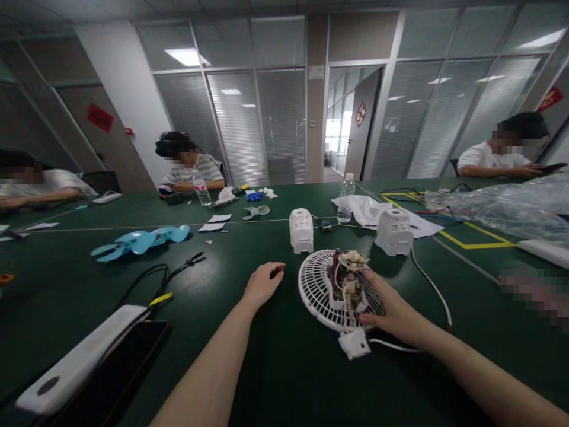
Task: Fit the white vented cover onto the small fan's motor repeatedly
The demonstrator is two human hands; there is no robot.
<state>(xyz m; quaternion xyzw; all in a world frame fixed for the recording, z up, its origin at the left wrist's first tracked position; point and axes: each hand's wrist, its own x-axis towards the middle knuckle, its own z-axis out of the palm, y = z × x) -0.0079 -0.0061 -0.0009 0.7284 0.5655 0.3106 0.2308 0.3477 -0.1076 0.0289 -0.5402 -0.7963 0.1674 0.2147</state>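
Note:
A white round fan grille [313, 287] lies flat on the green table [284, 367], with a bare fan motor [349, 276] and its wires standing on it. My right hand [393, 311] grips the grille's right side beside the motor. A white cable [433, 284] runs from under that hand, and a small white part [354, 344] lies just in front of the grille. My left hand [262, 283] rests on the table left of the grille, fingers curled round a small dark object.
Two white motor housings [301, 229] [394, 231] stand behind the grille. Blue fan blades [140, 242] lie at the left, a white power strip [75, 362] and black cables near left. Water bottles, papers and clear plastic wrap [502, 204] sit further back. Three people sit around the table.

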